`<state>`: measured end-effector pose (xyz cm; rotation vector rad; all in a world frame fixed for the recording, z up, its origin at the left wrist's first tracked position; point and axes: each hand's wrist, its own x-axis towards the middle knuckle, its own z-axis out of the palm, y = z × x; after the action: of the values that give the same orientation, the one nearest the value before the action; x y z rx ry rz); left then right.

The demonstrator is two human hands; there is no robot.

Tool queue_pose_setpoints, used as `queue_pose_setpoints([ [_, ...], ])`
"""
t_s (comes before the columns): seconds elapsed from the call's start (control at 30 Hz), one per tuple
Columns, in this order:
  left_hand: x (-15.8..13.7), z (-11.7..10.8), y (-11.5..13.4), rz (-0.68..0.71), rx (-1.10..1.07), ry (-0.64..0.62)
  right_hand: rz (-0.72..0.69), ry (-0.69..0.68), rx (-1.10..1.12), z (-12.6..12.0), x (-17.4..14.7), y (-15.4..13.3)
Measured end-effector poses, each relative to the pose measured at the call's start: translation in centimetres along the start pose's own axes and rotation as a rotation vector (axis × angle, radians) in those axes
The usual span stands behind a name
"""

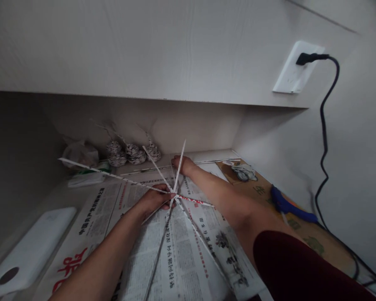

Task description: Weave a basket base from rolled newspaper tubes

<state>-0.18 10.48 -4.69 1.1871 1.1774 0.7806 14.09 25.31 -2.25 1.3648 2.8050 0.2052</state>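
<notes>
Several thin rolled newspaper strips [174,193] cross at one point, spreading like a star above the newspaper sheets [138,259]. My left hand [155,200] is closed around them at the crossing, its fingertips partly hidden beneath the strips. Farther back, my right hand [181,164] has its fingers curled at what looks like the end of another thin strip of the star. One strip stands up in front of that hand and covers part of it. More loose rolled strips [138,170] lie along the back of the surface, close to my right hand.
Three woven paper gourds [135,154] stand at the back left, beside a plastic bag [80,154]. A white board [34,246] lies left. On cardboard [263,196] at right rest blue-handled pliers [293,207] and a clear-wrapped bundle [243,172]. A black cable [323,125] hangs at right; a cabinet panel [144,50] overhangs.
</notes>
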Motion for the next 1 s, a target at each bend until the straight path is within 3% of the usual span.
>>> queue_pose_setpoints([
  [0.4, -0.2, 0.1, 0.2, -0.005, -0.002, 0.009, -0.007, -0.08, -0.087, -2.3, -0.5, -1.0],
  [0.6, -0.1, 0.1, 0.1, -0.007, -0.002, 0.017, 0.031, -0.053, -0.14, -3.5, -1.5, -0.9],
  [0.83, 0.1, -0.1, -0.2, -0.01, -0.023, 0.001, 0.113, 0.081, -0.179, -4.8, -4.2, 0.3],
  [1.0, 0.4, -0.4, -0.6, 0.009, -0.002, -0.019, 0.206, 0.056, -0.169, -5.2, -7.5, 1.0],
])
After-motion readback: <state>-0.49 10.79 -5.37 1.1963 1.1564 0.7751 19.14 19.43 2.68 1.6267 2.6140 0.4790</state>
